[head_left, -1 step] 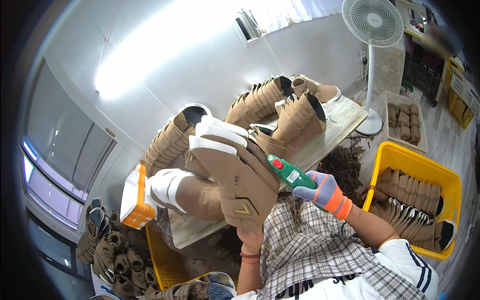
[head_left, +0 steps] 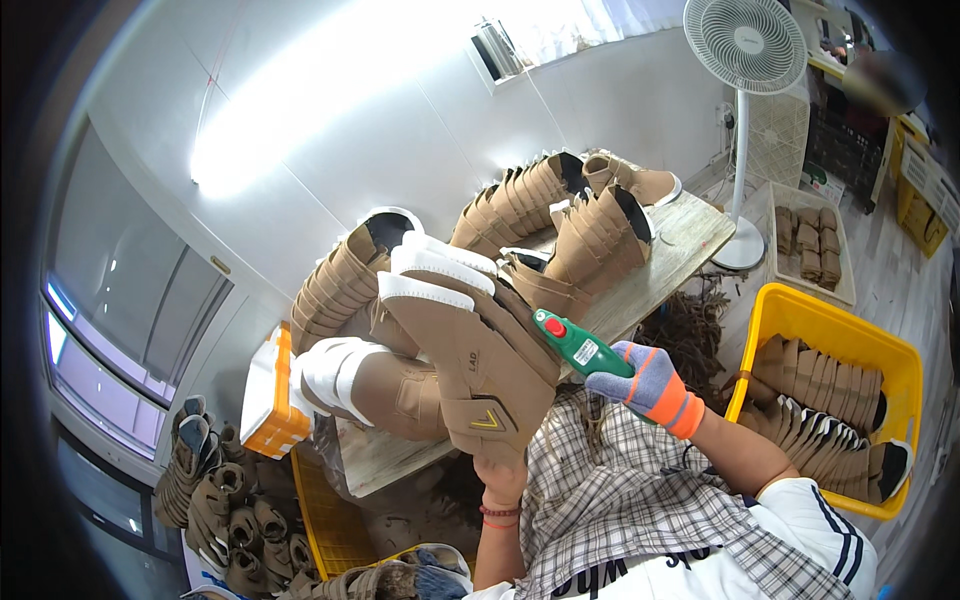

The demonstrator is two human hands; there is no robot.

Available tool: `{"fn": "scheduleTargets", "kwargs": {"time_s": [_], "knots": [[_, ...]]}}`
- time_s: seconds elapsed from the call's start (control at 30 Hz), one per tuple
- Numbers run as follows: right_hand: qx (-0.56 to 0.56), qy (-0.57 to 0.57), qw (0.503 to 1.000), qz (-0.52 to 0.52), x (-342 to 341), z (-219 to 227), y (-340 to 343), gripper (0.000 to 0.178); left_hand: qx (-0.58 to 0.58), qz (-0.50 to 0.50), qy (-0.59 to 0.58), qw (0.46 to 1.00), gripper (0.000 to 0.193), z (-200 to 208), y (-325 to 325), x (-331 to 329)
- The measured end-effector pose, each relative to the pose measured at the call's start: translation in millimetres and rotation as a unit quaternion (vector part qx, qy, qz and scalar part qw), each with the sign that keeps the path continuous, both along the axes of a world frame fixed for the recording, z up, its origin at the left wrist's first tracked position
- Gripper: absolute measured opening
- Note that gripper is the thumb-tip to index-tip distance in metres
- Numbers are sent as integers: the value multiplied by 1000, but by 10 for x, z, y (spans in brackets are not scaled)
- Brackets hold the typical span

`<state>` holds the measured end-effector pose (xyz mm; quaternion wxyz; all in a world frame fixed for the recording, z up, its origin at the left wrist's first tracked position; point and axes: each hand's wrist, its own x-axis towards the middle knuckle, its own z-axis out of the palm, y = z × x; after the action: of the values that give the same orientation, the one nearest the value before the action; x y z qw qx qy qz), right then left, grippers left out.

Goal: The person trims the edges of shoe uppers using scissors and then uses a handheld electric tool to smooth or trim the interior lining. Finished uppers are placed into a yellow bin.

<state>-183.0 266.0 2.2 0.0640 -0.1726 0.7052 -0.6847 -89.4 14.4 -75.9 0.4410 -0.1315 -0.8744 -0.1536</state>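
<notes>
Boot [head_left: 470,370] held up over the bench [head_left: 650,275], gripped from below by the left hand [head_left: 500,478], sole turned away. Gloved right hand [head_left: 650,385] grips a green tool [head_left: 580,348], tip at the boot's side.

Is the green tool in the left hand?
No, the gloved right hand grips the green tool; the left hand holds the tan boot.

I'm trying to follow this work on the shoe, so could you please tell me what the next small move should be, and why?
Probably bring the green tool's tip the last bit onto the side of the tan shoe. The gloved right hand already aims the green tool at the shoe's edge, and the left hand grips the shoe from below, holding it up over the wooden table, so it looks ready to be worked.
</notes>
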Motion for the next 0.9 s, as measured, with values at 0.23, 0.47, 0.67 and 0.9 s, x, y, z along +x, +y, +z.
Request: {"fn": "scheduleTargets", "kwargs": {"time_s": [0.23, 0.47, 0.67, 0.9], "knots": [[-15, 0, 1000, 16, 25, 54, -22, 41, -17, -2, -28, 999, 21, -81, -18, 121], [-47, -16, 998, 34, 40, 90, -40, 40, 56, 7, 3, 998, 14, -139, 123, 170], [-72, -77, 992, 67, 62, 173, -30, 37, 114, -22, -3, 993, 11, -87, 201, 199], [-109, -117, 985, 70, 105, 151, 5, 32, 90, -5, 15, 996, 13, -58, 235, 160]]}}
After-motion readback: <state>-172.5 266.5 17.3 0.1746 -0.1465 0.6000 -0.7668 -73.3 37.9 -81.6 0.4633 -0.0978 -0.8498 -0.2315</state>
